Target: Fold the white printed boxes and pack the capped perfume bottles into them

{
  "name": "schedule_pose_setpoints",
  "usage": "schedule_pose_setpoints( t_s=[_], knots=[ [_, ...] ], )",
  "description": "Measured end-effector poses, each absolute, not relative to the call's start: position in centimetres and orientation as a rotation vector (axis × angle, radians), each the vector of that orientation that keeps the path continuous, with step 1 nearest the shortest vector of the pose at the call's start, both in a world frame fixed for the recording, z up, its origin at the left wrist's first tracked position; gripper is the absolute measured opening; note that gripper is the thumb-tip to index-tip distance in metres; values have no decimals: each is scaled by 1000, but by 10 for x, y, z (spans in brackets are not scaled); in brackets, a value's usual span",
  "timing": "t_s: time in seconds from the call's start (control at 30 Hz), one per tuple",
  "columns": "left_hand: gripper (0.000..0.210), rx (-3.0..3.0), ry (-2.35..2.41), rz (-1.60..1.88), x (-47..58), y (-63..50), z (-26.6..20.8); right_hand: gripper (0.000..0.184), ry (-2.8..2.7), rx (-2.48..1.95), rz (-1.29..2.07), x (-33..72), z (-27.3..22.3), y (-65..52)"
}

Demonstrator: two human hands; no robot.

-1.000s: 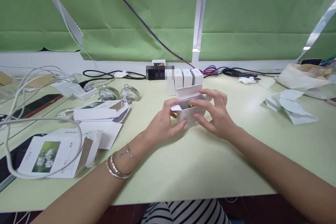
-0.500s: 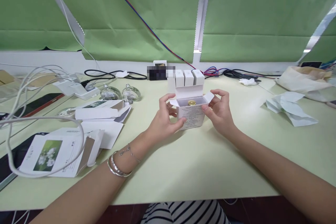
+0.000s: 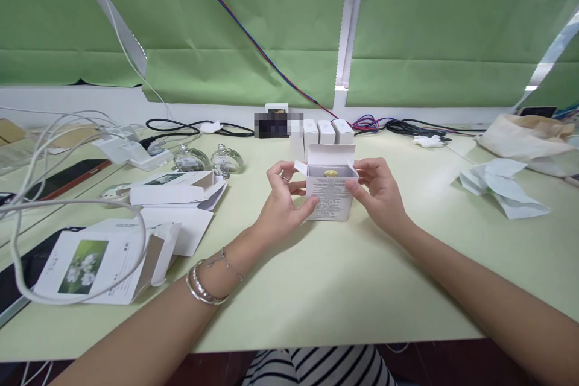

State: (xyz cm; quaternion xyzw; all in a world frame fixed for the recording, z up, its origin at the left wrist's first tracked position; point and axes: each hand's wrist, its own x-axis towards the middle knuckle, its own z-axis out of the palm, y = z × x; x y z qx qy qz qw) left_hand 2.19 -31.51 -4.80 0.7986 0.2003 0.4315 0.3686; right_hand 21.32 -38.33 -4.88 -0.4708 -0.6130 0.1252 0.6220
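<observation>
A white cardboard box with fine print on its front stands upright on the table, its top lid raised and a left side flap sticking out. Inside, a round gold-coloured cap shows at the opening; what lies below it is hidden. My left hand grips the box's left side, thumb on the front and fingers around the side. At the right top corner, my right hand has its thumb on the front edge and its fingers behind, by the right flap.
Several small white boxes stand in a row behind. To the left are two glass bottles, opened flower-print cartons and a looping white cable. Crumpled paper and a cloth bag lie on the right.
The box has turned slightly, so its printed front faces me more squarely. Its right flap, sticking out before, is now mostly out of sight by my right hand.
</observation>
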Motion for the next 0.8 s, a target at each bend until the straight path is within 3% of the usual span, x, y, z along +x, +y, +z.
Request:
schedule_pose_setpoints(
  t_s=[0.33, 0.6, 0.8],
  knots=[
    [40, 2178, 497, 1061, 19, -316, -43, 18, -1476, -1072, 263, 214, -47, -385],
    [39, 2254, 508, 1004, 17, -316, -38, 8, -1546, -1044, 14, 208, -41, -392],
    [41, 2279, 557, 976, 17, -317, -35, 11, -1542, -1004, -4, 207, -40, -393]
  ],
)
